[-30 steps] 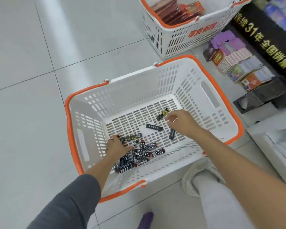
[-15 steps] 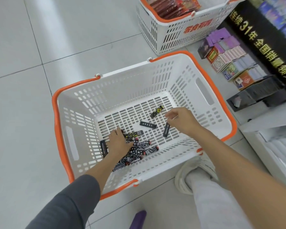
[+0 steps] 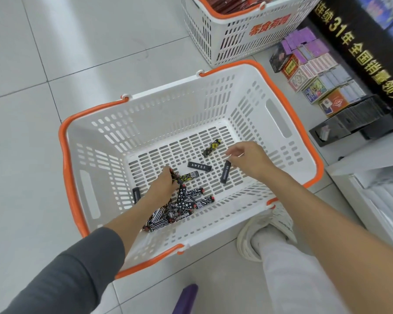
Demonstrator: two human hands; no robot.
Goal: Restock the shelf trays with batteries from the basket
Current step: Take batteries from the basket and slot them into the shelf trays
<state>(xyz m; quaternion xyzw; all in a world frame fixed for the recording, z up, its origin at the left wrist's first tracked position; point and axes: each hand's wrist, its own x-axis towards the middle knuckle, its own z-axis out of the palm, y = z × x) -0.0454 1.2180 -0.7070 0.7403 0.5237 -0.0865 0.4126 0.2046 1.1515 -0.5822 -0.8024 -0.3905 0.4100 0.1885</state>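
Note:
A white basket with an orange rim (image 3: 288, 91) stands on the floor below me. A pile of black-and-white patterned batteries (image 3: 186, 206) lies at its near side. My left hand (image 3: 161, 188) reaches into the pile, fingers curled round a few batteries at its top. Loose on the basket floor lie a yellow-black battery (image 3: 211, 148), a flat black pack (image 3: 199, 166), an upright-lying black pack (image 3: 225, 172) and another black one (image 3: 136, 195) left of my wrist. My right hand (image 3: 251, 159) hovers with curled fingers, thumb at the upper end of the black pack; whether it pinches it is unclear.
A second white basket (image 3: 241, 35) with red packets stands behind. Stacked card boxes (image 3: 315, 71) and a black display tray (image 3: 349, 121) sit on the low shelf at right. My shoe (image 3: 266, 227) is beside the basket's near corner. A white shelf edge (image 3: 372, 200) is at far right.
My right hand drew back from the yellow-black battery toward the black pack. My left hand shifted from the pile's left edge onto its top and curled. The view moved closer to the basket.

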